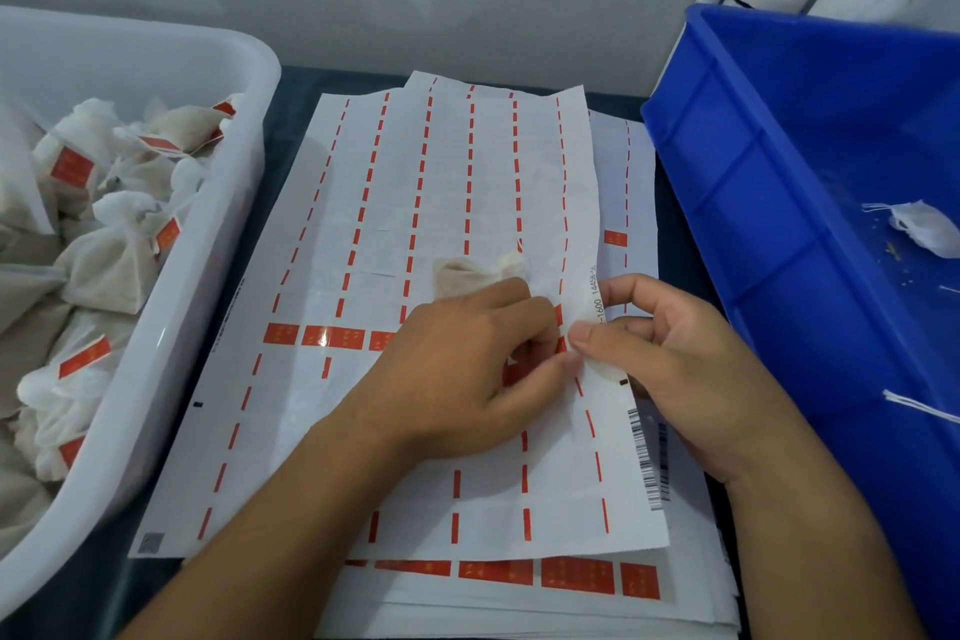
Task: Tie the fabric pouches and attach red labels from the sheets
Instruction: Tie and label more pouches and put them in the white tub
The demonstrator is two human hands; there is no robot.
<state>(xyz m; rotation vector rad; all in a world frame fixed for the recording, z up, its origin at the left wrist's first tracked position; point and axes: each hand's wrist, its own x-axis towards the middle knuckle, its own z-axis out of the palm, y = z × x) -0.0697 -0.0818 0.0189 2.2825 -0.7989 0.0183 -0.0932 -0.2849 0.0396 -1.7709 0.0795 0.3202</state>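
A stack of white label sheets (415,203) lies in the middle of the table, the top one mostly stripped, with a few red labels (332,335) left in one row. My left hand (462,369) rests on the sheet, holds a small beige fabric pouch (480,276) under its fingers and pinches a red label (561,343) at the sheet's right side. My right hand (670,353) pinches the right edge of the top sheet beside that label, thumb and forefinger together. More red labels (576,574) show on the sheet beneath.
A white tub (244,83) at the left holds several tied pouches with red labels (72,166). A blue crate (727,172) at the right holds one white pouch (919,224) and loose string. A white wall runs along the back.
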